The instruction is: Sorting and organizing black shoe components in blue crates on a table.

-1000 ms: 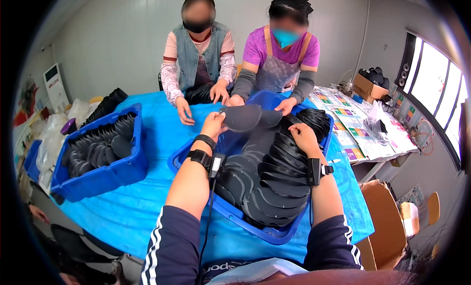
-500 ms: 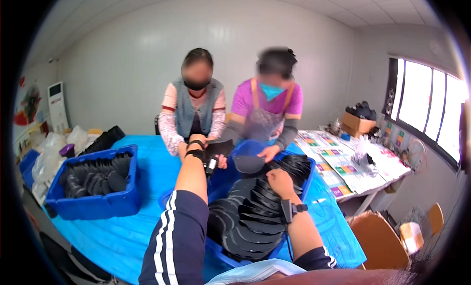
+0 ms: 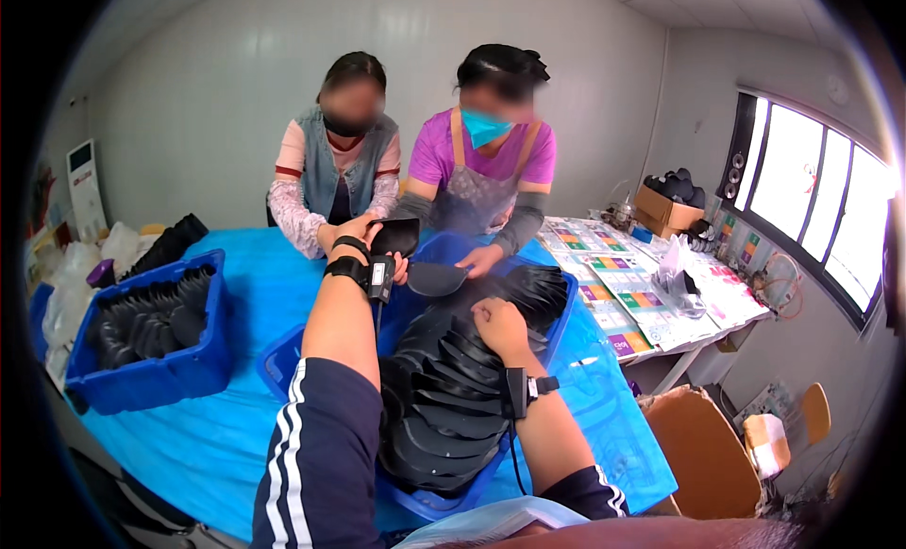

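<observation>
My left hand (image 3: 356, 232) reaches forward among the hands of the co-worker in the denim vest, beside a dark concave piece (image 3: 394, 236). Fingertips (image 3: 400, 267) show below that piece, but whose they are I cannot tell. My left fingers are mostly hidden. Curled fingers close my right hand (image 3: 500, 324) above the stacked thin black curved pieces (image 3: 444, 403); whatever it holds, if anything, is out of sight. These pieces fill a blue bin (image 3: 564, 334) in front of me. Another co-worker's hand (image 3: 483, 260) grips a rounded black piece (image 3: 437, 280) near the bin's far end.
A second blue bin (image 3: 160, 390) with similar black pieces stands at the left on the blue-covered table (image 3: 255, 313). On the right is a side table (image 3: 604, 275) covered in printed sheets. A cardboard box (image 3: 703, 455) sits beside the table at the right.
The whole view has shifted, so most things sit further left and higher. My hands keep nearly the same places over the bin. The dark concave piece is tilted a little differently.
</observation>
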Tool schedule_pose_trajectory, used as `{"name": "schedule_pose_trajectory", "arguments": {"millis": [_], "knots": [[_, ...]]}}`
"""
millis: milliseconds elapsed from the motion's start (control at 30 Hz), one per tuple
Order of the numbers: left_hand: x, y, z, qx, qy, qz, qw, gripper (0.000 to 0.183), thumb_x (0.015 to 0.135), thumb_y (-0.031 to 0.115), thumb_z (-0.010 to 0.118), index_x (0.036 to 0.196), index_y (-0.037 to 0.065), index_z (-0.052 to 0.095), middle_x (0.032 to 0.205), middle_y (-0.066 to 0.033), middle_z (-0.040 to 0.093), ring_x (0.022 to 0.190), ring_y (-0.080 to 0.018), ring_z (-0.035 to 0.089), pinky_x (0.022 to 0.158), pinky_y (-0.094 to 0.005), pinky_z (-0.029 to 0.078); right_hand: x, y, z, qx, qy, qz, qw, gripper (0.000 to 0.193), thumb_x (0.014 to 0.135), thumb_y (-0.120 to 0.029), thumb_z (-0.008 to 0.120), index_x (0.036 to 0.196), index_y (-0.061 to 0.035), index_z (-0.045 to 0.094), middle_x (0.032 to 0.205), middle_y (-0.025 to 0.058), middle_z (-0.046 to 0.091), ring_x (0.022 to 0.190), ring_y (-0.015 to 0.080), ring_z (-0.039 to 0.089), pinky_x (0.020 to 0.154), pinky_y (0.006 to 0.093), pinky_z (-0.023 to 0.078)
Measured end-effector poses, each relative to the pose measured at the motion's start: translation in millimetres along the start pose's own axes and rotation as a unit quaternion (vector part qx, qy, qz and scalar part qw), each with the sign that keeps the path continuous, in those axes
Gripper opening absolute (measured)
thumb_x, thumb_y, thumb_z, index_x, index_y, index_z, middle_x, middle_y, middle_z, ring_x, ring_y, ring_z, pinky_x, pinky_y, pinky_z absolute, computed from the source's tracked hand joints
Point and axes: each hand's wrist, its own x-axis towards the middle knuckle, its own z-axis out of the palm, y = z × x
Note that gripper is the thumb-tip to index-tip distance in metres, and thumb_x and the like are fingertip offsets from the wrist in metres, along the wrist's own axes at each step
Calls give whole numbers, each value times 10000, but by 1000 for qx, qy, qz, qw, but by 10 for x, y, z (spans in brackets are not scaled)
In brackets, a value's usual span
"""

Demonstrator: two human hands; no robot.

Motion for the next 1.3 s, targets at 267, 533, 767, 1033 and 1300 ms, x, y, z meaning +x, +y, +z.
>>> {"name": "schedule_pose_trajectory", "arguments": {"millis": [267,533,767,1033,1300], "knots": [[-662,-170,-225,15,192,251,949,199,807,207,622,849,28,544,715,-50,517,588,-181,543,512,-254,510,37,-280,49,43,-5,-23,999,104,722,-136,546,740,-69,624,709,120,592,692,305,555,658,384,446],[-851,-351,-570,75,86,296,948,112,804,151,609,899,98,580,813,-15,564,756,-154,562,583,-275,508,60,-307,-8,42,-22,-7,999,110,721,-135,545,747,-67,627,760,123,611,725,312,567,664,388,454],[-1052,-514,-565,167,59,299,938,136,807,117,598,934,75,576,809,-15,565,752,-133,553,584,-288,461,67,-251,-16,34,-20,-8,999,111,721,-136,543,748,-71,629,768,121,612,738,307,565,681,383,452],[-1791,-907,-799,358,-51,369,856,246,802,-10,557,1044,15,589,1002,-33,570,850,-119,548,740,-240,455,77,-316,72,25,-49,-6,998,139,733,-149,538,813,-84,631,791,127,615,739,319,567,697,389,454],[-2846,-1102,-670,409,-109,398,813,159,796,28,581,953,35,607,844,-8,505,726,-84,463,638,-214,385,861,-493,-156,-262,-372,-3,890,529,803,-263,523,1294,-119,390,1081,186,575,983,314,562,833,413,441]]}}
